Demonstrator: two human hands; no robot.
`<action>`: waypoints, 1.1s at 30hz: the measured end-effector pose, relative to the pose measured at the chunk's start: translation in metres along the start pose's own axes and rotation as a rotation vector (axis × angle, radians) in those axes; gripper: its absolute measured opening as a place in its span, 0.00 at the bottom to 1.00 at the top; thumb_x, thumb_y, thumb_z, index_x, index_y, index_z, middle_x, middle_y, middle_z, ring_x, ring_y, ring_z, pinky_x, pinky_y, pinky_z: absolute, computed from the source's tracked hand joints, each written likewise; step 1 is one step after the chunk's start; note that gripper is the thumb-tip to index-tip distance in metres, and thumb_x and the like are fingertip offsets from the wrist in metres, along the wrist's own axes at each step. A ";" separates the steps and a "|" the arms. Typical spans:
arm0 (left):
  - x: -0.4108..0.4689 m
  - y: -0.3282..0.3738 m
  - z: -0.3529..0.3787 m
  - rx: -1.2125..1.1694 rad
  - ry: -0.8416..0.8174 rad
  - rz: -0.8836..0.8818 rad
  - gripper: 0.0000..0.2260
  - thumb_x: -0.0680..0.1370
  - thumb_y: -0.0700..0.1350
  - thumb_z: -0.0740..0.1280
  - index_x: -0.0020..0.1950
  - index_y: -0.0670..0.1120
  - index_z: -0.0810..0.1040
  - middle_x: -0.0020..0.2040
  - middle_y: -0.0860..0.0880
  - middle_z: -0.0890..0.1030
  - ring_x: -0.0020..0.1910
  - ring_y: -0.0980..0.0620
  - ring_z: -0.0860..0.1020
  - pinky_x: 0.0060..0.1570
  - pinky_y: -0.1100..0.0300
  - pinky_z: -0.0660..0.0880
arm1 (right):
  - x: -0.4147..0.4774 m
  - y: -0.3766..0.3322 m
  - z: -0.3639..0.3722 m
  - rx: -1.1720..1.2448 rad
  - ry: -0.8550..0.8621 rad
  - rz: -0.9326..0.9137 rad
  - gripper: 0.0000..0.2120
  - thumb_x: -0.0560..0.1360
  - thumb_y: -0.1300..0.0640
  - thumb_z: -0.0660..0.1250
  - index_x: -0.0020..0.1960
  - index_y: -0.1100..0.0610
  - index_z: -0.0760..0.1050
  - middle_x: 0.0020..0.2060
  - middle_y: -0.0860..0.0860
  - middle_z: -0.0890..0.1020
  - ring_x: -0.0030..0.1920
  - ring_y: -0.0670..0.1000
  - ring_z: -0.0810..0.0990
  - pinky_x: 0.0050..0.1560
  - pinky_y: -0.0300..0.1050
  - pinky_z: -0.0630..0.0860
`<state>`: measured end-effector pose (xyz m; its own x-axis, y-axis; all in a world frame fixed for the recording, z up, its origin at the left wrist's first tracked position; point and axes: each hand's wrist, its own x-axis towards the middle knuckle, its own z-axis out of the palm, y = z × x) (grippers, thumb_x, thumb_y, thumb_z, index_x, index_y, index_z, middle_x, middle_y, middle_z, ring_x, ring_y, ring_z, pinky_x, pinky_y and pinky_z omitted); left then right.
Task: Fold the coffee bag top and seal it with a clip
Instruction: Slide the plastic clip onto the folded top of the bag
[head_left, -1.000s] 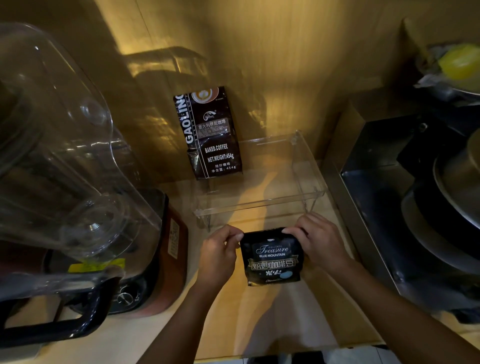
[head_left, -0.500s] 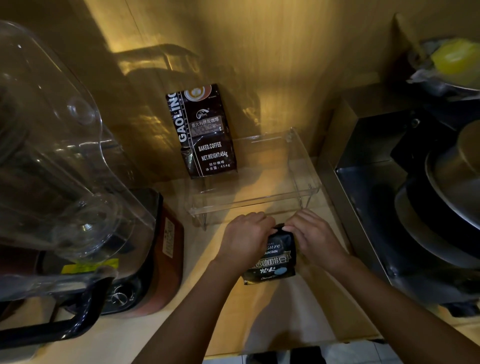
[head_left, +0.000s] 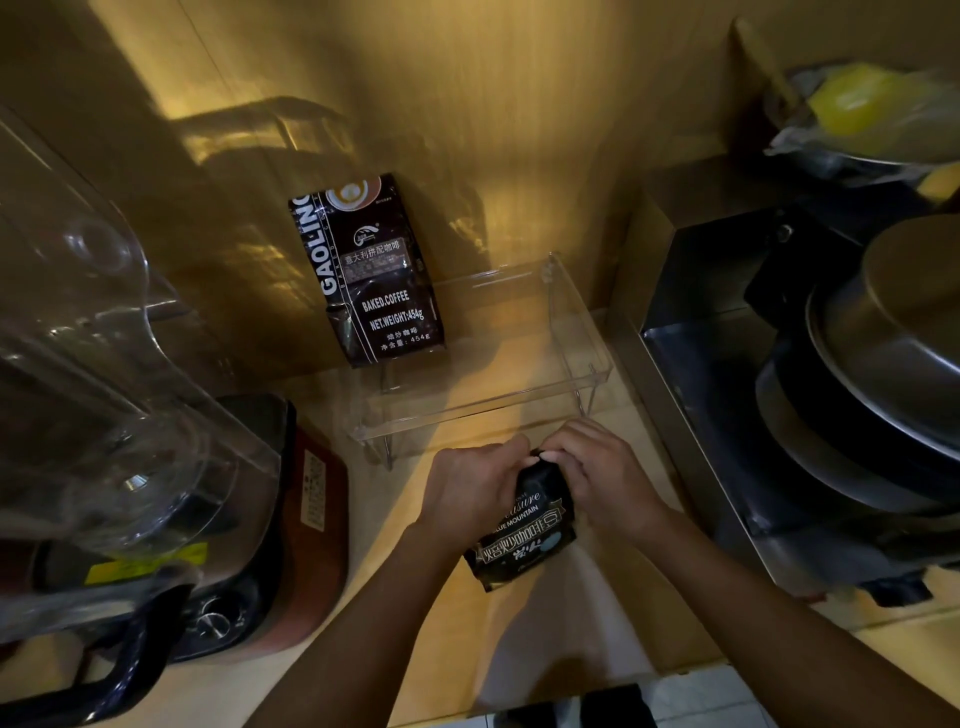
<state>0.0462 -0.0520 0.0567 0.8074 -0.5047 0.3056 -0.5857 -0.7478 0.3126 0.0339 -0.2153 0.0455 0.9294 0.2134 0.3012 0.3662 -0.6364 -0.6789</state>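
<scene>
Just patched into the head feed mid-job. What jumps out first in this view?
Front and centre, both hands, left hand and right hand, are pinched together over the top of a small black coffee bag on the wooden counter. Behind them, a larger dark coffee bag leans against the back wall, standing on a clear acrylic shelf. A big transparent blender jug fills the left side.
</scene>
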 end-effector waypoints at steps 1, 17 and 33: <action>-0.001 -0.001 0.000 0.012 0.014 0.000 0.08 0.74 0.47 0.58 0.38 0.46 0.73 0.23 0.49 0.77 0.20 0.47 0.71 0.19 0.63 0.66 | 0.000 0.000 0.000 0.006 -0.002 0.001 0.05 0.71 0.69 0.62 0.38 0.64 0.75 0.34 0.59 0.79 0.38 0.57 0.76 0.42 0.43 0.68; 0.011 -0.012 -0.006 0.046 0.027 0.104 0.11 0.76 0.49 0.59 0.38 0.45 0.75 0.27 0.49 0.79 0.24 0.50 0.74 0.32 0.62 0.71 | -0.046 0.081 0.001 -0.281 -0.263 0.503 0.07 0.69 0.59 0.68 0.46 0.60 0.75 0.46 0.56 0.78 0.49 0.58 0.75 0.44 0.47 0.69; 0.011 0.001 0.003 -0.170 -0.123 -0.218 0.11 0.70 0.32 0.62 0.42 0.48 0.73 0.41 0.48 0.79 0.40 0.45 0.74 0.40 0.58 0.61 | -0.052 0.085 -0.005 0.029 -0.297 0.557 0.06 0.73 0.59 0.61 0.40 0.51 0.66 0.35 0.51 0.76 0.35 0.53 0.75 0.33 0.46 0.71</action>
<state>0.0551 -0.0593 0.0576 0.9120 -0.3962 0.1063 -0.3923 -0.7669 0.5078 0.0170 -0.2845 -0.0244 0.9528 0.0547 -0.2988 -0.1796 -0.6918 -0.6994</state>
